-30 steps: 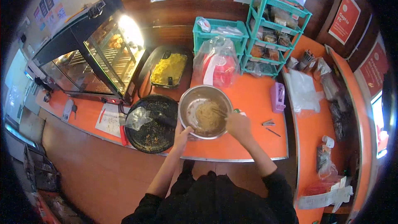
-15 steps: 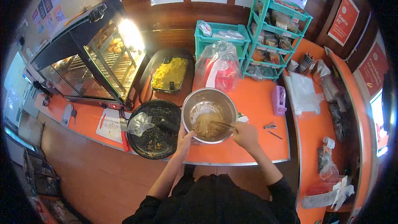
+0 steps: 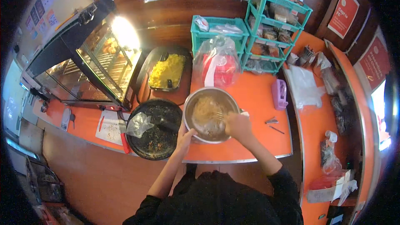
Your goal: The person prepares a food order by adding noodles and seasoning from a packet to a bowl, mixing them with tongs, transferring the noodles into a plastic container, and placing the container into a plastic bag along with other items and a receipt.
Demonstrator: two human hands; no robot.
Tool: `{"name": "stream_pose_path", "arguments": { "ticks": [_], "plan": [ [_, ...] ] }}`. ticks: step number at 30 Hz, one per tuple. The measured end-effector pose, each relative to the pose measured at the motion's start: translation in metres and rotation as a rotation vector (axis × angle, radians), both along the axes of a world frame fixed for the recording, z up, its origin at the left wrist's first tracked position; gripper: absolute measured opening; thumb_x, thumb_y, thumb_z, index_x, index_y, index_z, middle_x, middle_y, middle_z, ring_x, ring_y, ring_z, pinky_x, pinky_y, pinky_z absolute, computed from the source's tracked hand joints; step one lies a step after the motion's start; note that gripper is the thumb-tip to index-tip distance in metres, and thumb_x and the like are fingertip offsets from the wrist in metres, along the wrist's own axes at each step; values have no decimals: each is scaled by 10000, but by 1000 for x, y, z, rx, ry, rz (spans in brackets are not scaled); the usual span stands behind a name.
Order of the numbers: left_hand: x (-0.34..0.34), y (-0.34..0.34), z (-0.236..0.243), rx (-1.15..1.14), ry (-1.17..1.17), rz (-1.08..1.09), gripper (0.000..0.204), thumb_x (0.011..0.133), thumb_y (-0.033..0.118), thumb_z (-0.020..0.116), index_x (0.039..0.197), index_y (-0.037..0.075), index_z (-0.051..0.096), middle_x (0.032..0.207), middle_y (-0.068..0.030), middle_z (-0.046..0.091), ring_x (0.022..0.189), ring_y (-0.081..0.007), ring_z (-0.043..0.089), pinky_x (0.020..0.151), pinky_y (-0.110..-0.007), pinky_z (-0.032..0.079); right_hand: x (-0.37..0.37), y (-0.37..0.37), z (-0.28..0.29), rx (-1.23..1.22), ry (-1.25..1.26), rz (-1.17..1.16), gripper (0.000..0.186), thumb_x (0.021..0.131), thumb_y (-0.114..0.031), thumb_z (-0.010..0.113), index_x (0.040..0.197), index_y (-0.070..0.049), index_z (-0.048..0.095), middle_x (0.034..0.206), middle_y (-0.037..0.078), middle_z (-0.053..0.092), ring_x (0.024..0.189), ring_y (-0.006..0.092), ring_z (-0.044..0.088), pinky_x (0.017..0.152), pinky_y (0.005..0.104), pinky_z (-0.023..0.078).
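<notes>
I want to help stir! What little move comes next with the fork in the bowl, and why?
Probably another small stir through the middle. The right hand holds a fork in the brownish mix, which looks clumpy, and the left hand steadies the bowl by its near rim, so it likely won't slide.

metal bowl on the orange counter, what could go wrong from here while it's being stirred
The metal bowl sits close to the counter's front edge; only the left hand steadies its rim, so hard stirring by the right hand might slide it off. Mixture could also spill into the black pan touching its left side.
</notes>
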State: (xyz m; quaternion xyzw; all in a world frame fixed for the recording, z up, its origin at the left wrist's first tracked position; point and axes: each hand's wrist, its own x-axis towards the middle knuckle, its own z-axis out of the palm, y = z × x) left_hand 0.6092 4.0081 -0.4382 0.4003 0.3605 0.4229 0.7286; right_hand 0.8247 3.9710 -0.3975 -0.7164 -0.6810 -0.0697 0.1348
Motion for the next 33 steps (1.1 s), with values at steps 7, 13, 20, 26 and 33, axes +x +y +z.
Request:
{"name": "stream_pose_path", "arguments": {
  "ticks": [7, 13, 20, 26, 33],
  "plan": [
    [-8, 11, -28, 45, 49, -121, 794, 666, -50, 418, 1387, 149, 153, 1115, -125, 514, 734, -220, 632, 492, -325, 578, -16, 16, 25, -86, -233, 348, 137, 599, -199, 666, 642, -74, 626, 618, 105, 605, 564, 239, 622, 483, 367, 477],
    [-10, 12, 3, 0, -9, -163, 778, 653, -45, 440, 1369, 128, 191, 1118, -174, 501, 694, -284, 637, 486, -356, 575, 48, 56, 64, -349, -258, 27, 232, 602, -308, 664, 682, -90, 651, 628, 108, 615, 563, 250, 617, 501, 364, 485],
    [9, 8, -11, 27, -8, -175, 754, 663, -26, 443, 1364, 114, 203, 1145, -150, 467, 757, -244, 615, 497, -341, 579, 29, 44, 50, -298, -76, 252, 188, 640, -298, 625, 648, -113, 656, 597, 112, 603, 570, 290, 606, 518, 403, 478],
    [-1, 12, -3, 34, -62, -29, 778, 658, -38, 431, 1372, 130, 171, 1149, -168, 462, 804, -285, 619, 507, -352, 586, 20, 14, 69, -434, -162, 73, 168, 629, -240, 591, 686, -97, 659, 632, 121, 617, 628, 287, 628, 520, 410, 494],
    [-7, 11, -7, 24, -67, -11, 766, 676, -37, 432, 1372, 138, 165, 1168, -188, 453, 762, -287, 629, 484, -341, 583, 20, 10, 32, -250, -67, -41, 181, 657, -230, 587, 693, -62, 642, 660, 163, 614, 630, 296, 628, 544, 394, 501]
  ]
}}
